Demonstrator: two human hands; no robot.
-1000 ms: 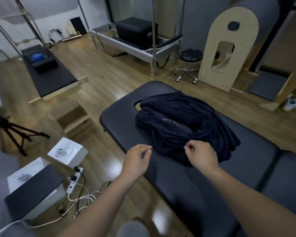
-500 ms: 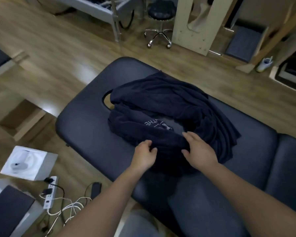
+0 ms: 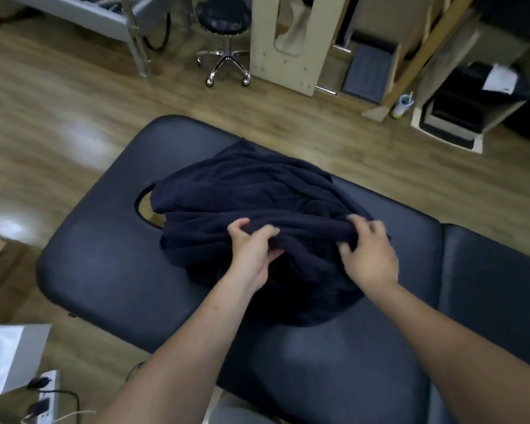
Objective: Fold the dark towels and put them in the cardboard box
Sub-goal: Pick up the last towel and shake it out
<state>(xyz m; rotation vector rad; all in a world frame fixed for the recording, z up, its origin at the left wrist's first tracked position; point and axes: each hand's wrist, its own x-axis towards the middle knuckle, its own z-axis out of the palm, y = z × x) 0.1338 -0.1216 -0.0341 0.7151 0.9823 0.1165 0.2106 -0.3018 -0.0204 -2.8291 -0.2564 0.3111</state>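
Head view. We see a crumpled heap of dark towels (image 3: 257,194) lying on the padded massage table (image 3: 104,270), toward its rounded head end, where the cloth partly covers the face opening (image 3: 144,206). Both hands reach in from the near edge and meet the heap along one raised ridge of fabric. The left hand (image 3: 251,252) pinches this ridge: we note its thumb on the far side and its curled fingers (image 3: 266,234) bunched on the near side, with cloth gathered between them. The right hand (image 3: 369,255), just beside it and apart from it, grips the same ridge further along; its fingers are curled over the top of the fold and dig into the cloth, while the thumb lies below, slightly spread from them. The rest of the heap is unfolded and hangs in loose creases toward the near side of the table. On the wooden floor (image 3: 58,117) beyond the table we see a wheeled stool (image 3: 225,29); at lower left stand a white box (image 3: 6,356) and a power strip (image 3: 45,396) with cables.
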